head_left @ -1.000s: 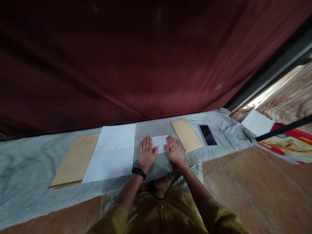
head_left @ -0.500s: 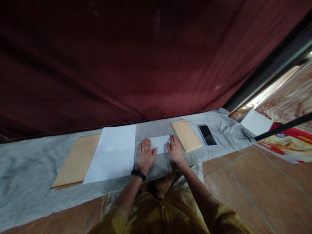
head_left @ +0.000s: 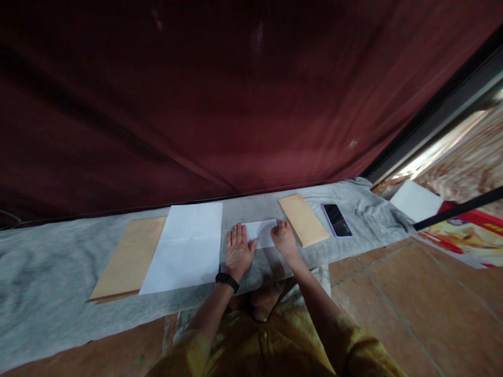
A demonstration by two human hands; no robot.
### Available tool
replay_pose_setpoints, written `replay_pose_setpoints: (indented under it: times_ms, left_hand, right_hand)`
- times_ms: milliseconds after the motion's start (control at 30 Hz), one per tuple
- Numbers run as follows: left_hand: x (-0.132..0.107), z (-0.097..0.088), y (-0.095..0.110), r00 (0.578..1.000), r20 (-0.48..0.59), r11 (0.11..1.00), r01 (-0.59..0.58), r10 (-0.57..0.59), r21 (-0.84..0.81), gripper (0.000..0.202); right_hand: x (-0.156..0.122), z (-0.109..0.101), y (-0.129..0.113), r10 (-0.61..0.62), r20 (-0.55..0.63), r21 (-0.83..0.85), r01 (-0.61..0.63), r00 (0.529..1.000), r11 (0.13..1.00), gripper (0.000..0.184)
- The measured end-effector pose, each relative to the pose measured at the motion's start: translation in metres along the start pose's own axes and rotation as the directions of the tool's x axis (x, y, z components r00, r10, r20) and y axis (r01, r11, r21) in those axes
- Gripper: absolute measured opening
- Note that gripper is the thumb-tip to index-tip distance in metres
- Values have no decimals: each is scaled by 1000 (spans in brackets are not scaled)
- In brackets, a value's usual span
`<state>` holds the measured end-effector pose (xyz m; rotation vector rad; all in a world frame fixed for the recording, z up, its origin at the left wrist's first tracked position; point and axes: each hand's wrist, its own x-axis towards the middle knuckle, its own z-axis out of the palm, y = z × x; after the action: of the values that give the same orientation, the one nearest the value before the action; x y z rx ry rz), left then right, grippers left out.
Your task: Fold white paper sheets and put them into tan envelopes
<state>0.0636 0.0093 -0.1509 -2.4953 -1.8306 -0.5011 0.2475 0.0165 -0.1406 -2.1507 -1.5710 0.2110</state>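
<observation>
A small folded sheet of white paper (head_left: 261, 233) lies on the grey cloth in front of me. My left hand (head_left: 239, 252), with a black band at its wrist, rests flat over the paper's left end, fingers stretched out and thumb apart. At the paper's right end, my right hand (head_left: 284, 241) has its fingers curled in and closed on the edge. Its fingertips are partly hidden. Left of my hands lie larger white sheets (head_left: 186, 251) with a crease across the middle. Just right of my right hand is a brown envelope stack (head_left: 303, 220).
More brown envelopes (head_left: 128, 259) lie at the left, partly beneath the white sheets. A phone (head_left: 337, 220) rests on the grey cloth (head_left: 43, 288) at the right. Behind hangs a dark red curtain (head_left: 251, 104). A red and yellow printed bag (head_left: 467, 235) is on the tiled floor (head_left: 393, 298).
My right hand has gone from lying flat to curled fingers at the paper's right edge. My left hand stays flat. The whole view has shifted slightly.
</observation>
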Motion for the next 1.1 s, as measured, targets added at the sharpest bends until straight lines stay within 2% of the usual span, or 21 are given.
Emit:
replay_pose_setpoints:
  times_ms: [133, 267, 467, 633, 933, 1100]
  left_hand:
    - [0, 0, 0, 1000, -1, 1000, -2, 2, 0, 69]
    - [0, 1, -1, 1000, -5, 1000, -3, 3, -10, 68]
    - [-3, 1, -4, 1000, -19, 1000, -17, 17, -8, 66]
    - [-6, -1, -4, 1000, -26, 1000, 6, -6, -21, 61]
    - [-7, 0, -6, 999, -42, 998, 23, -25, -65, 57]
    - [-7, -4, -6, 1000, -3, 999, 27, -27, -43, 57]
  right_hand:
    - [6, 1, 5, 78, 29, 46, -79, 997, 996, 24]
    - [11, 2, 13, 74, 48, 107, -79, 996, 991, 17]
    - [9, 5, 19, 39, 27, 248, -45, 999, 968, 20]
    - [10, 10, 18, 67, -17, 342, -57, 998, 938, 21]
    - [35, 11, 18, 85, -60, 446, -49, 995, 893, 29]
    - [45, 12, 19, 106, -69, 461, -62, 992, 885, 28]
